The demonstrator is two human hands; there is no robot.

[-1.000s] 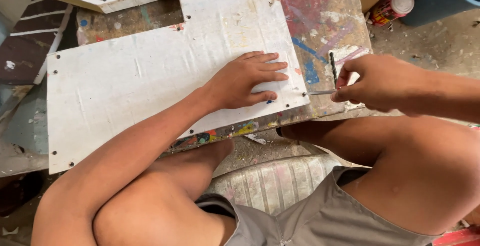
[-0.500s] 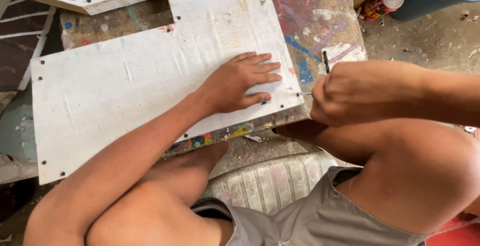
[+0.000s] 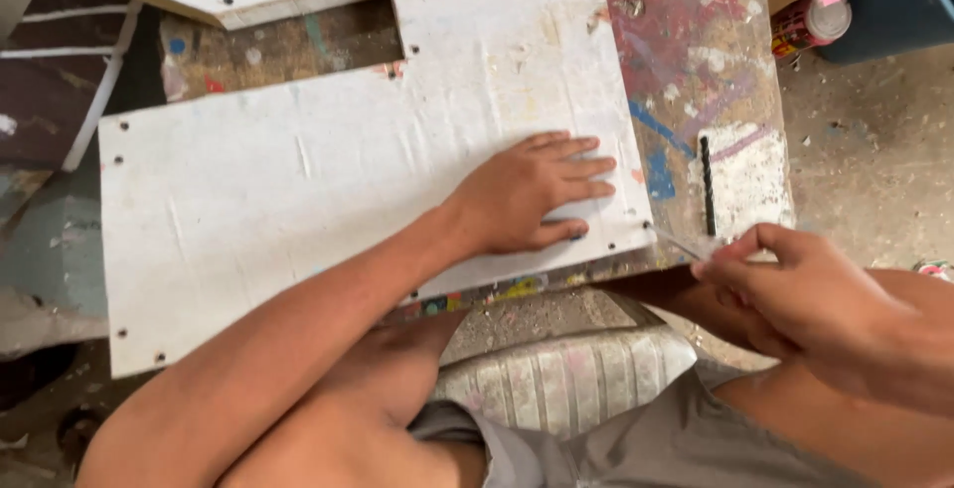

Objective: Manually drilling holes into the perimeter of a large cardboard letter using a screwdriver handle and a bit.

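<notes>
The left hand (image 3: 532, 195) lies flat, fingers spread and palm down, on the near right corner of a large white-painted flat board with small dark holes along its edges (image 3: 328, 190), pressing it against the paint-splattered wooden table (image 3: 696, 61) beneath. It grasps nothing; it only bears on the board. Just to the right of that hand, past the board's corner, the right hand (image 3: 795, 294) is curled with thumb and fingers pinched on a thin silvery metal pin or blade (image 3: 681, 243), whose tip touches the board's corner hole or sits right beside it; which of the two I cannot tell. Just beyond the right hand, a slim black twisted bit (image 3: 707, 185) lies on a white patch of the table. Beyond the left hand, a rectangular notch in the board shows the brown table surface. Far beyond the right hand, on the dusty floor, a small can with a white cap (image 3: 810, 23) stands beside a dark blue bucket (image 3: 889, 6).
</notes>
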